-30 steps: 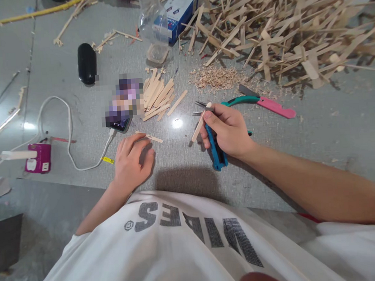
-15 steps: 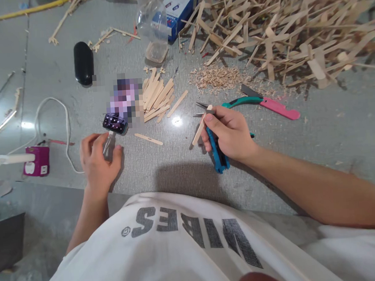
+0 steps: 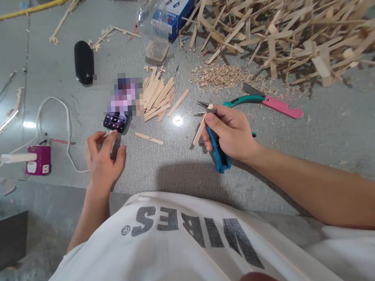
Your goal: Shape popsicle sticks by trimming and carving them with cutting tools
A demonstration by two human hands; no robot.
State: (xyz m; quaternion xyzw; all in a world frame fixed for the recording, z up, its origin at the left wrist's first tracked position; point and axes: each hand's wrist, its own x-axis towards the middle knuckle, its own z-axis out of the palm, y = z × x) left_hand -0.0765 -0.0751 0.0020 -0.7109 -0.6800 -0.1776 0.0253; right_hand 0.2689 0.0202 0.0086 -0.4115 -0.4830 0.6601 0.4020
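Note:
My left hand [image 3: 104, 160] rests at the lower end of a phone [image 3: 116, 121] with a lit screen. Its fingers are bent but apart, a fingertip by the phone's bottom edge. My right hand [image 3: 229, 131] pinches a flat wooden craft stick [image 3: 199, 131] between thumb and fingers. A blue utility knife [image 3: 220, 157] sticks out below that palm. Needle-nose pliers with teal handles [image 3: 244, 99] extend behind the same hand, jaws apart on the left; whether they are gripped or only lie there, I cannot tell. A single stick [image 3: 149, 138] lies between my hands.
A pile of sticks [image 3: 157, 91] lies beside the phone. Wood chips [image 3: 218, 77], a pink-handled cutter [image 3: 282, 106] and a large stick heap [image 3: 282, 28] are at right. Behind stand a clear bottle [image 3: 152, 28] and blue box [image 3: 179, 9]. A black case [image 3: 84, 62] and purple adapter [image 3: 44, 160] are left.
My left hand has let go of the white charging plug at the phone's bottom end and moved slightly right, fingers spreading. My right hand keeps its hold on the stick.

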